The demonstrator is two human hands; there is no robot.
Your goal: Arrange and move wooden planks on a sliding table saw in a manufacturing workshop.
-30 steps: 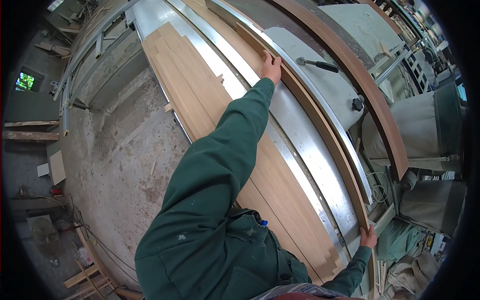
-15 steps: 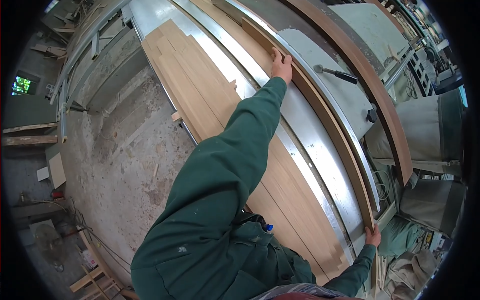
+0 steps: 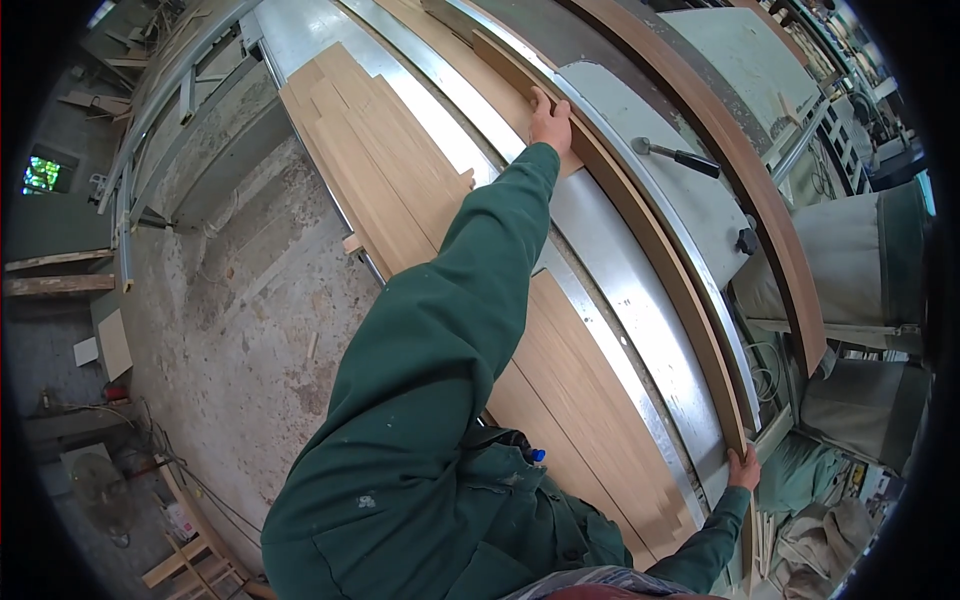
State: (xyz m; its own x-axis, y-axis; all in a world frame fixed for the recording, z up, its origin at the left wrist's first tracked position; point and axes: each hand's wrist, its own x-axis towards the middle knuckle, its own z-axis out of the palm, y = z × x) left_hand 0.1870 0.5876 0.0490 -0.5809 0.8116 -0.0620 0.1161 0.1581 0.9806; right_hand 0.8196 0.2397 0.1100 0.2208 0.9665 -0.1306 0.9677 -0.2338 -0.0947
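Nearest to us, our right hand [image 3: 743,470] grips the near end of a long, thin wooden strip [image 3: 650,225], fingers curled over its edge, though whether they close fully we cannot tell. The strip stands on edge along the metal table [image 3: 610,270], just beside the machine's pale green fence [image 3: 700,190], and it looks flexible enough to bow or tip between our two holds if our push is uneven. Beside the strip on our left lie flat veneered boards [image 3: 380,160], pale, smooth and matt, stacked in staggered lengths; a sleeve could drag one off toward the rough concrete floor [image 3: 230,300]. Farther along the strip, our left hand [image 3: 550,120] presses down on it, fingers together and flat. Beyond that hand, a hammer [image 3: 675,155] with a dark handle rests on the fence top, and vibration might walk it off.
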